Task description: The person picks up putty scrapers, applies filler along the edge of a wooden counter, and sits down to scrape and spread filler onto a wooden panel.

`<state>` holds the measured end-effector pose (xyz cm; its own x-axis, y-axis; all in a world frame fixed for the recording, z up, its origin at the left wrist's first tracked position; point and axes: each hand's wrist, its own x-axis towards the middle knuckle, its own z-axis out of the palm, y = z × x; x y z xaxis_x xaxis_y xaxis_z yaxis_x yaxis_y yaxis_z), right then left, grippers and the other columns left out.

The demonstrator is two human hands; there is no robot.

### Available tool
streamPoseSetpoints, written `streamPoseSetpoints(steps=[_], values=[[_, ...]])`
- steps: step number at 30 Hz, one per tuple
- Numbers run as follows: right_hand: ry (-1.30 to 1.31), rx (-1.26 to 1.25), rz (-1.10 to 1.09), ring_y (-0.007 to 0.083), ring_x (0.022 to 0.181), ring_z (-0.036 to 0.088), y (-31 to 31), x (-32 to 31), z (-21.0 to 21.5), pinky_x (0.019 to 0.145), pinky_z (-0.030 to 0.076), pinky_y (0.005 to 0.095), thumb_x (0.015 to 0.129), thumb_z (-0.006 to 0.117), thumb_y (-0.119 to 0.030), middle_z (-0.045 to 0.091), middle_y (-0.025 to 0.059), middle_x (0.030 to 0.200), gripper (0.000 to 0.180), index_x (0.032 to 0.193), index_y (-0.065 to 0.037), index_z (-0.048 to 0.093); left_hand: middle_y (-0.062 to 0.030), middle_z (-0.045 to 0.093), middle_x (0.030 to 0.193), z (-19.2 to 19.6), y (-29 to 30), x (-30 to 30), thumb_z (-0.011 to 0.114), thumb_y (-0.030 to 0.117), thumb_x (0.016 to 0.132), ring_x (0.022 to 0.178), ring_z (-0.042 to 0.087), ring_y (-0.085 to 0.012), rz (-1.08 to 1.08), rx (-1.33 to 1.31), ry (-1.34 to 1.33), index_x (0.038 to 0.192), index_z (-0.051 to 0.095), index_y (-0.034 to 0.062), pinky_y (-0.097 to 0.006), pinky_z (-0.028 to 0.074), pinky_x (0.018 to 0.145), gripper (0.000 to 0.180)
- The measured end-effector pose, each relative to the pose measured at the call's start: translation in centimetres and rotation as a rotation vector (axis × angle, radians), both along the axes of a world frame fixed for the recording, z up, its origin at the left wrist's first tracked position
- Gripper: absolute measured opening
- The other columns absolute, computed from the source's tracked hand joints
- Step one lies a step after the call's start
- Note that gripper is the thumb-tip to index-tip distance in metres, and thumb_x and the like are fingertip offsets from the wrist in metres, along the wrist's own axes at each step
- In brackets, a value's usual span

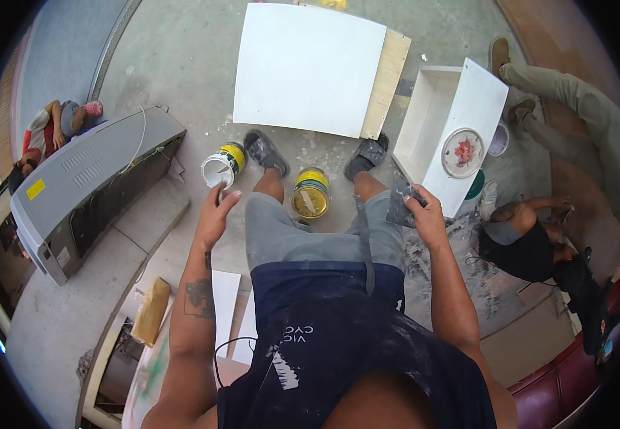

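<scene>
My left hand (217, 213) hangs just below an uncovered paint can (232, 154) with white inside. Its thumb and fingers are apart, and I see nothing between them. In my right hand (428, 217) is a dark grey sheet of sandpaper (399, 203), pinched under the thumb and dusted with white. Between my feet stands a second can (310, 194), with a yellow label and a gold-coloured end. Beyond my feet lies a large white panel (310, 68) over a bare wood board (388, 79).
On the right stands a white open box (424, 121) with a round lid (462, 152) on its side panel. A crouching person (521, 243) and another person's legs (567, 89) are beyond it. A grey metal appliance casing (102, 179) lies left, near another person (52, 129).
</scene>
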<state>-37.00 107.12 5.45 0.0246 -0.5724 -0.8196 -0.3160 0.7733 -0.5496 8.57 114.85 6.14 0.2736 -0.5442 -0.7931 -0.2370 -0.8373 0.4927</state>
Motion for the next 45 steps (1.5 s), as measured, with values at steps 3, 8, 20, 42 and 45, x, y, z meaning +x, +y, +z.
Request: streamPoseSetpoints(steps=[3,8,20,42,45], values=[[-0.032,0.098,-0.063,0.0159,0.097,0.062,0.0,1.7,-3.3,0.089,0.048,0.0286,0.089,0.063,-0.011,0.069,0.0091,0.106,0.037,0.123,0.004,0.064,-0.0181,0.061,0.121,-0.8,-5.4,-3.0,0.071,0.039,0.088,0.113,0.057,-0.0233,-0.133,-0.023,0.049,0.14,0.048,-0.007,-0.034,0.041,0.104,0.073],[0.007,-0.1,0.031,0.011,0.089,0.06,0.5,5.5,-12.4,0.082,0.049,0.026,0.088,0.06,-0.009,0.068,0.0058,0.1,0.036,0.122,0.003,0.064,-0.0157,0.061,0.123,-9.8,-10.1,-3.9,0.068,0.04,0.09,0.116,0.055,-0.0218,-0.091,-0.084,0.203,0.14,0.048,-0.0055,-0.034,0.04,0.104,0.07],[0.029,-0.067,0.041,0.0085,0.081,0.056,0.1,14.5,-24.8,0.073,0.047,0.0232,0.088,0.054,-0.007,0.066,0.003,0.099,0.032,0.117,0.001,0.065,-0.0211,0.059,0.129,-26.4,-9.4,-5.6,0.067,0.046,0.089,0.125,0.055,-0.0268,-0.554,-0.331,0.221,0.136,0.054,-0.0032,-0.037,0.043,0.105,0.069],[0.049,-0.866,0.247,0.0206,0.093,0.066,-12.8,15.2,-22.1,0.085,0.051,0.0319,0.086,0.057,-0.01,0.07,0.0128,0.1,0.031,0.115,-0.003,0.067,-0.0245,0.062,0.123,-19.7,-19.9,-6.0,0.081,0.05,0.077,0.115,0.059,-0.0301,-0.399,-0.893,-0.009,0.139,0.048,-0.0077,-0.04,0.046,0.1,0.091],[0.213,-1.041,0.342,0.0158,0.089,0.063,-12.4,13.9,-24.3,0.082,0.051,0.0307,0.085,0.054,-0.008,0.068,0.0104,0.096,0.033,0.115,0.001,0.065,-0.0233,0.063,0.125,-19.2,-19.9,-5.7,0.079,0.047,0.081,0.115,0.061,-0.0303,-0.388,-0.941,0.079,0.137,0.05,-0.0054,-0.039,0.046,0.101,0.081]])
